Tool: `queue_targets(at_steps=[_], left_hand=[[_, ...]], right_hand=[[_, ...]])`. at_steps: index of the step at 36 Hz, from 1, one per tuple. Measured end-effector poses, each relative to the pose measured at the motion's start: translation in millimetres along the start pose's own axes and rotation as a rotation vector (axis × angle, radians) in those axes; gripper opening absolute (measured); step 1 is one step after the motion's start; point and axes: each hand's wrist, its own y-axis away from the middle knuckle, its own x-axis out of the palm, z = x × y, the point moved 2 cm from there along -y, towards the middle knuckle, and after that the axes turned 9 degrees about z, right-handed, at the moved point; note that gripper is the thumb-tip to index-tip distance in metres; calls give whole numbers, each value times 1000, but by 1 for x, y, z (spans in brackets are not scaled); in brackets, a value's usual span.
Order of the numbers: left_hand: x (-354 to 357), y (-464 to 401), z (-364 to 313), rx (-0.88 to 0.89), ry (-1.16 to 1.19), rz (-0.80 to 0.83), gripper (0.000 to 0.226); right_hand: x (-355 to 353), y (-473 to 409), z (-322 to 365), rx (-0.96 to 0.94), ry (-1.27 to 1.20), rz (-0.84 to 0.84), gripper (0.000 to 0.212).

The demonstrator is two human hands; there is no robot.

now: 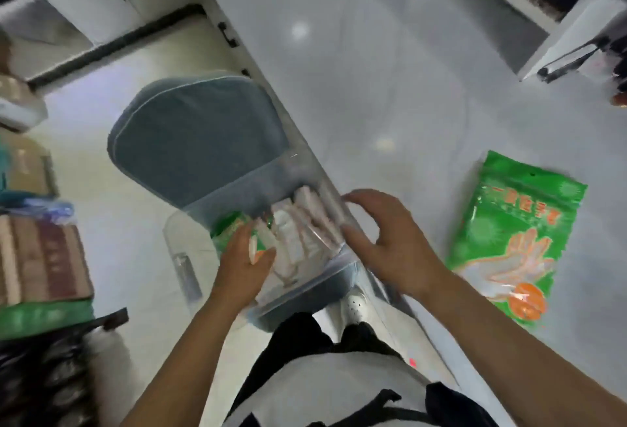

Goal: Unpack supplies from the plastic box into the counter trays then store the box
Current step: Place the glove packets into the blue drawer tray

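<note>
So the clear plastic box [237, 223] is seen from straight above, sitting on a grey-blue stool [200, 135] pushed up against the edge of the white counter [390, 87]. Inside it, a bunch of white wrapped packets [305, 223] are stacked on edge along the counter side, and a green packet [230, 226] is tucked in at the other side.

The left hand [244, 257] is reached down into the box, and its fingers are curled around a small white packet with an orange spot [256, 248], right beside the green packet. The grip looks like a pinch between thumb and fingers, though the picture is pretty blurry there.

The right hand [383, 240] is held over the box's counter-side edge with the fingers spread and only loosely bent. Nothing is gripped by it; the fingertips [349, 197] are close to the white packets, but whether they are actually touched can't be told.

On the counter, well off to the right, a big green bag of disposable gloves [509, 243] is laid flat, with a hand picture and an orange printed on it. Black tongs [573, 57] are seen further back near the counter's far corner.

On the floor side at the left, some brown cardboard boxes [40, 257] and a black bag [44, 375] are piled up. A white shoe [354, 308] is visible under the box's near corner.
</note>
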Motion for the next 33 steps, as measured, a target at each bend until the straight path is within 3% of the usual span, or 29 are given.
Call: queue_targets(at_steps=[3,6,11,17,22,33], left_hand=[[-10,6,50,-176,28,5,60],[-17,11,92,-312,-45,-89,70],[-26,9,147,-527,201,-273,78],[-29,-9,193,-593,550,-305,76],[-31,-20,215,-550,605,-292,78],[-43,-28,241,-576,817,-181,64]], right_hand=[[66,-23,2,81,-71,272,45],[129,-43,-11,257,-91,498,51],[200,-79,-37,516,-101,666,55],[263,-141,-69,701,-137,664,57],[309,-194,-89,821,-190,536,62],[416,-261,-110,881,-163,423,67]])
